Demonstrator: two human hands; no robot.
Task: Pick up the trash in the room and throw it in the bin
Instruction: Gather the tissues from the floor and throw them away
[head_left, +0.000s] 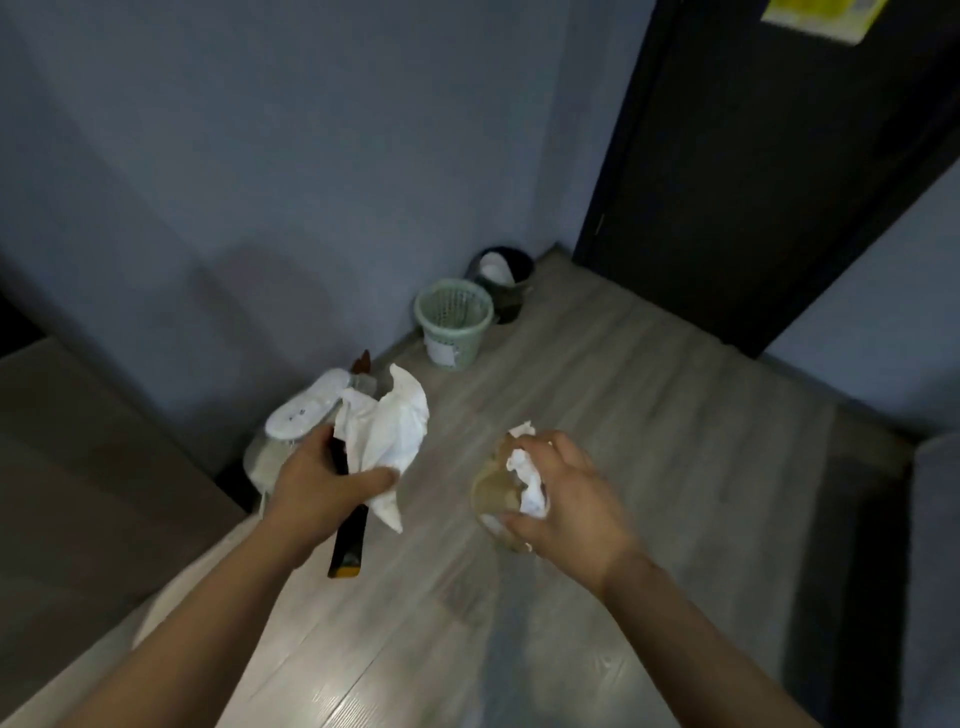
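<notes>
Left hand (322, 480) grips white tissue (387, 434) and a black wrapper (349, 540); right hand (563, 499) clutches crumpled paper (524, 475); green bin (454, 322) ahead.

On the floor (597, 374), the near bin (453, 322) stands just before the far bin (506, 286) by the wall; nearer, leftward, lies what seems a slipper (304, 413).

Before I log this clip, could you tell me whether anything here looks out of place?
A lone white slipper sits by the blue-grey wall beyond the left hand; the brown paper cup in the right hand looks crushed.
</notes>
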